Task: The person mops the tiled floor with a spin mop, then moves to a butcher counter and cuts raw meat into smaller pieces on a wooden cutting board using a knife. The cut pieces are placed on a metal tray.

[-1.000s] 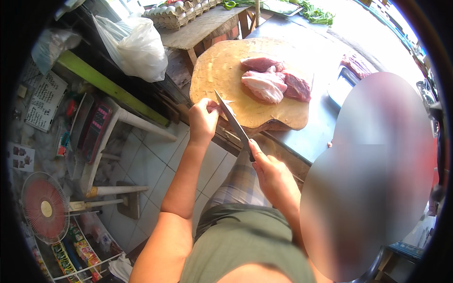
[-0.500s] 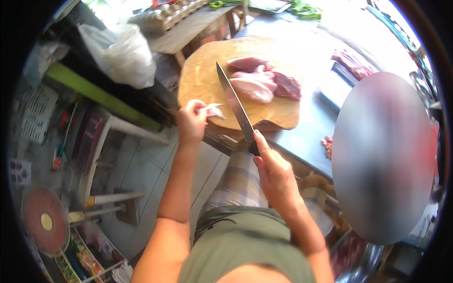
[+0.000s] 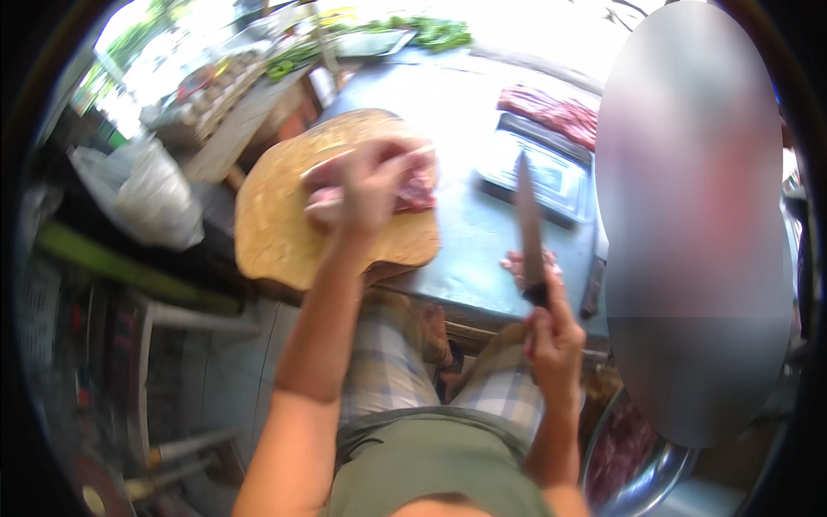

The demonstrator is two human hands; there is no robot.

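Knife now sits farther right, clamped in the right hand over the desk; left hand, grip indeterminable from blur, overlaps meat on the chopping board; careless return swing could cut it.

There are two hands, one held knife (and one board).

You are at what looks like a butcher's stall: your desk carries a chopping board with raw meat, plus a long meat slab upper right; a metal bowl of meat is lower right, egg trays upper left, leafy greens top centre.
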